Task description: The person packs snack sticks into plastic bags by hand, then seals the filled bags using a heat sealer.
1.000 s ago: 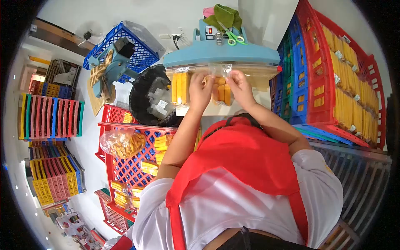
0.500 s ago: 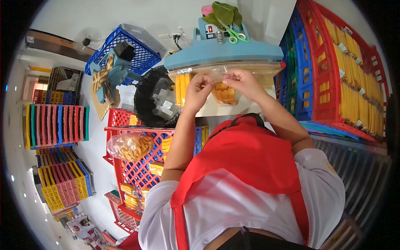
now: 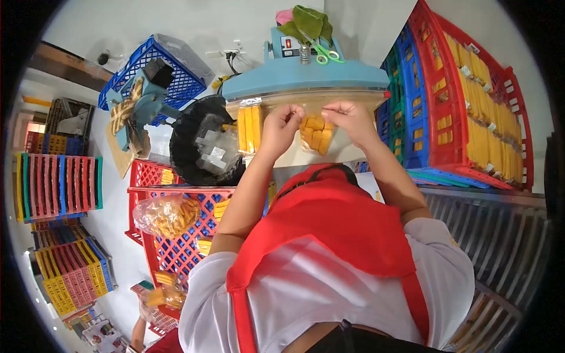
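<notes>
- Bag of yellow pieces (image 3: 316, 136) lay on the near side of the blue machine (image 3: 303, 82), between both hands.
- Left hand (image 3: 279, 132), right hand (image 3: 355, 122): fingertips pinched on its far edge.
- Risk: uneven pull could've creased or torn it.

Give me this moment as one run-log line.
left grip: pinching bag, far left side | right grip: pinching bag, far right side | bag: yellow pieces inside | blue machine: beyond bag

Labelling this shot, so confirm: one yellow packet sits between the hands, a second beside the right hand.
Wrong side: the head view shows the second yellow packet beside the left hand, not the right hand. The first yellow packet does sit between them.
</notes>
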Demonstrator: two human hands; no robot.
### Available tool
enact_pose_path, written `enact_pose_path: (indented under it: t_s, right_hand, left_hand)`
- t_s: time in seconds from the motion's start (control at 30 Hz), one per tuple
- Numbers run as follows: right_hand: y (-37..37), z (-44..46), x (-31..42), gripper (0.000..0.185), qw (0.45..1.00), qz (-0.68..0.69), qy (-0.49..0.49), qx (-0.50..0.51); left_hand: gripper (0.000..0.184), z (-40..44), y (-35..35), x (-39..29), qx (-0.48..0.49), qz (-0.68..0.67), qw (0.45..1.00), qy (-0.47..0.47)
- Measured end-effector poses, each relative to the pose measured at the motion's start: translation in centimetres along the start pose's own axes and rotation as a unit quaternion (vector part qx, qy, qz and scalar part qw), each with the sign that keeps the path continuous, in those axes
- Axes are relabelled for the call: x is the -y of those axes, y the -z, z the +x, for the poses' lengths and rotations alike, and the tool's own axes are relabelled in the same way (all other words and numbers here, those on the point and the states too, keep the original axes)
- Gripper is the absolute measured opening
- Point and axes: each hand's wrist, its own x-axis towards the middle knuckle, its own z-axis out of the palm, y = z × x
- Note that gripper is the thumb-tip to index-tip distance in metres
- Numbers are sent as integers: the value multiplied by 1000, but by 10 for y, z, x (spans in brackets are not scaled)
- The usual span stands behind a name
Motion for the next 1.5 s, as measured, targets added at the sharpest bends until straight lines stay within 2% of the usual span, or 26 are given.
enact_pose_path:
  t_s: [0.1,0.13,0.2,0.27,0.33,0.37,0.4,0.43,0.47,0.53,0.6,0.67,0.7,0.77,0.83,0.87,0.9,0.97,1.0,1.03,1.07,1.13,1.27,1.37,1.43,1.5]
  right_hand:
    - [1,2,-5,12,998,53,41,8]
    - [8,4,-10,12,1000,25,14,12]
    - [15,9,-17,12,1000,-9,-7,15]
    - [18,10,-24,11,998,0,49,26]
    - [17,7,-18,10,999,4,43,34]
    - [16,3,-15,10,999,11,33,41]
    - [17,-4,-8,10,999,9,34,39]
    - [20,-12,3,9,996,-23,63,53]
    - [21,-18,15,8,992,-55,90,66]
    - [22,-29,33,6,990,-41,105,79]
    - [20,-36,42,5,988,-25,124,89]
    - [14,-34,48,4,982,-57,154,89]
    - [15,-33,51,4,983,-56,153,88]
    - [18,-32,53,4,960,-69,239,124]
    - [15,-24,51,3,970,-93,195,113]
    - [14,-19,50,3,976,-120,153,100]
    - [15,-10,39,3,976,-120,151,102]
    - [18,10,1,6,997,21,48,55]
    - [17,13,-6,6,997,21,48,58]
    - [17,15,-12,7,998,23,43,44]
    - [19,15,-18,8,999,27,36,29]
    - [15,14,-15,8,999,41,28,9]
    - [16,19,-17,6,997,46,63,9]
    - [17,22,-18,7,998,59,7,27]
    - [16,23,-21,9,998,58,31,14]
    - [15,23,-24,12,997,56,54,3]
  left_hand:
    - [10,16,6,7,24,-134,990,40]
    - [10,19,7,6,23,-137,990,34]
    - [10,27,9,2,39,-251,967,35]
    - [10,34,14,5,57,-214,974,43]
    - [10,42,23,2,172,-28,982,66]
    - [10,39,23,2,172,-29,983,64]
    - [9,29,21,-12,162,82,982,-57]
    - [7,20,20,-28,147,191,954,-177]
    - [7,12,20,-43,149,189,954,-179]
    - [6,-9,18,-65,154,189,936,-254]
    - [5,-15,17,-66,124,143,960,-206]
    - [4,-18,15,-67,19,195,963,-185]
    - [4,-19,13,-70,-2,189,946,-264]
    - [3,-19,14,-73,8,184,951,-250]
    - [2,-12,14,-64,19,178,955,-235]
    - [1,2,12,-47,71,5,988,-134]
    - [4,12,10,-28,120,-169,978,-28]
    - [3,27,1,13,98,-171,980,2]
    - [3,30,-2,14,77,-172,981,34]
    - [3,29,-5,16,40,-103,992,55]
    - [3,30,-5,19,39,-103,992,58]
    - [3,29,-6,13,1,13,999,30]
    - [4,36,-4,5,13,35,999,30]
    - [5,44,-4,15,52,-27,998,-6]
    - [7,48,-6,19,100,-186,977,30]
    - [8,50,-6,20,106,-221,968,42]
